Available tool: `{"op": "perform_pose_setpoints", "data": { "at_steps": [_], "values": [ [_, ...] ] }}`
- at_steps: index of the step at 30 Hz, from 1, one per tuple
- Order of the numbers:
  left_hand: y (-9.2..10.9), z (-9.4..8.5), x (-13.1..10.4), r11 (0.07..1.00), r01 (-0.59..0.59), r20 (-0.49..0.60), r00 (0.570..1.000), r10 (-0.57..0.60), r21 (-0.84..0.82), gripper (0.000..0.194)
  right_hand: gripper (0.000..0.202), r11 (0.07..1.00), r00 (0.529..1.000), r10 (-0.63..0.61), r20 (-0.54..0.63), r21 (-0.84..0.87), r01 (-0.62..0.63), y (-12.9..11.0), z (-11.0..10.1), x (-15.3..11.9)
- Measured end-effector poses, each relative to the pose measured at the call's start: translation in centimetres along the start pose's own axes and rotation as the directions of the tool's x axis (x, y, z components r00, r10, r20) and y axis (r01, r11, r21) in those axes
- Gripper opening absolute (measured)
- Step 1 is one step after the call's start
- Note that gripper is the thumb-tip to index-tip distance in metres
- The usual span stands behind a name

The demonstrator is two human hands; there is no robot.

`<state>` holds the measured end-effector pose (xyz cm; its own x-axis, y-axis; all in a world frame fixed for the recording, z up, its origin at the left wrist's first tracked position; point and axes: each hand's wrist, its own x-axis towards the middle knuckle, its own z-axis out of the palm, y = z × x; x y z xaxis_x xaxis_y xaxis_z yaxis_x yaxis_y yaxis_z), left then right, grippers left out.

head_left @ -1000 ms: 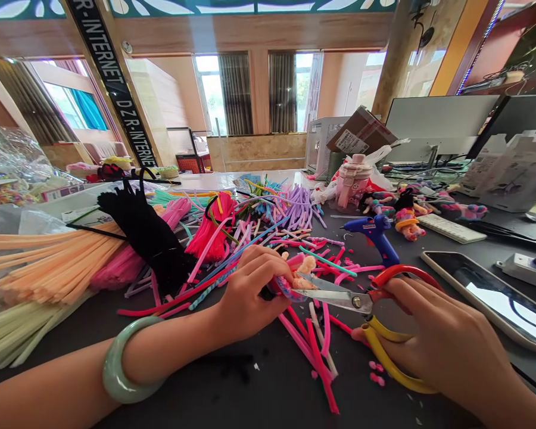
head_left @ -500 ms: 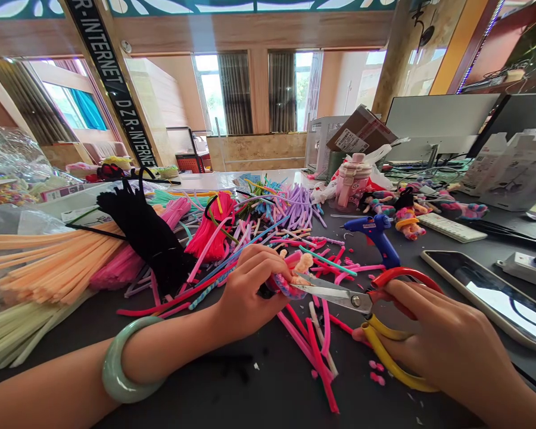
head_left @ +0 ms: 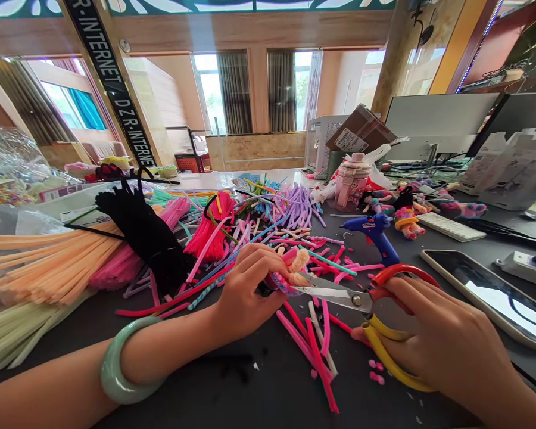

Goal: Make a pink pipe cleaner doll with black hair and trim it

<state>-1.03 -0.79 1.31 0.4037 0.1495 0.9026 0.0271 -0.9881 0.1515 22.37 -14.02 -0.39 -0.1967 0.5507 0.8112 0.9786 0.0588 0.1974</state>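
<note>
My left hand (head_left: 250,292) pinches a small pipe-cleaner figure (head_left: 290,275) in pink, purple-blue and peach; the fingers cover part of it. My right hand (head_left: 446,333) has its fingers through the red and yellow handles of a pair of scissors (head_left: 339,295). The blades are slightly apart, and their tips reach the figure's peach part. Cut pink and red pipe-cleaner pieces (head_left: 319,363) lie on the dark table below. Behind my left hand is a loose heap of pink, blue and purple pipe cleaners (head_left: 295,208).
Bundles of black (head_left: 147,238) and peach pipe cleaners (head_left: 67,268) lie to the left. A blue glue gun (head_left: 375,235) rests beyond the scissors, with a phone (head_left: 486,292) at the right. Farther back are a pink bottle (head_left: 352,182), finished fuzzy figures (head_left: 408,217) and a monitor (head_left: 442,125).
Both hands keep nearly the same place, with the scissors still at the figure. The figure's peach part has shifted very slightly, and the view has moved a little.
</note>
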Motion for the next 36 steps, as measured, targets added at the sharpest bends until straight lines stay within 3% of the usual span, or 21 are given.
{"op": "perform_pose_setpoints", "data": {
  "at_steps": [6, 11, 18, 25, 30, 36],
  "values": [
    [-0.1, 0.0, -0.1, 1.0, -0.019, -0.001, 1.0, 0.019, -0.001, 0.015, 0.031, 0.997, 0.997, -0.07, 0.017, -0.043, 0.07, 1.2, 0.5, -1.2],
    [-0.1, 0.0, 0.0, 0.999, -0.032, -0.014, 0.999, 0.032, -0.014, 0.018, 0.02, 0.997, 0.999, -0.048, -0.016, -0.062, 0.047, 1.1, 0.4, -1.2],
    [0.1, -0.2, -0.2, 0.985, -0.162, 0.009, 0.987, 0.161, 0.054, 0.015, 0.025, 0.997, 0.997, 0.074, -0.013, -0.022, -0.074, 0.6, 0.2, -1.0],
    [0.2, -0.1, -0.4, 0.966, -0.239, 0.004, 0.971, 0.24, 0.096, 0.008, 0.014, 0.999, 0.996, 0.036, -0.08, -0.003, -0.036, 0.6, 0.0, -0.9],
    [0.3, 0.0, -0.5, 0.958, -0.272, -0.01, 0.962, 0.274, 0.089, 0.008, 0.028, 0.996, 0.992, 0.05, -0.117, -0.065, -0.058, 0.7, 0.4, -0.9],
    [0.6, -0.1, -0.6, 0.941, -0.326, 0.023, 0.945, 0.326, 0.087, 0.006, 0.036, 0.984, 0.985, 0.169, -0.025, -0.047, -0.17, 0.5, 0.5, -1.2]
  ]
}}
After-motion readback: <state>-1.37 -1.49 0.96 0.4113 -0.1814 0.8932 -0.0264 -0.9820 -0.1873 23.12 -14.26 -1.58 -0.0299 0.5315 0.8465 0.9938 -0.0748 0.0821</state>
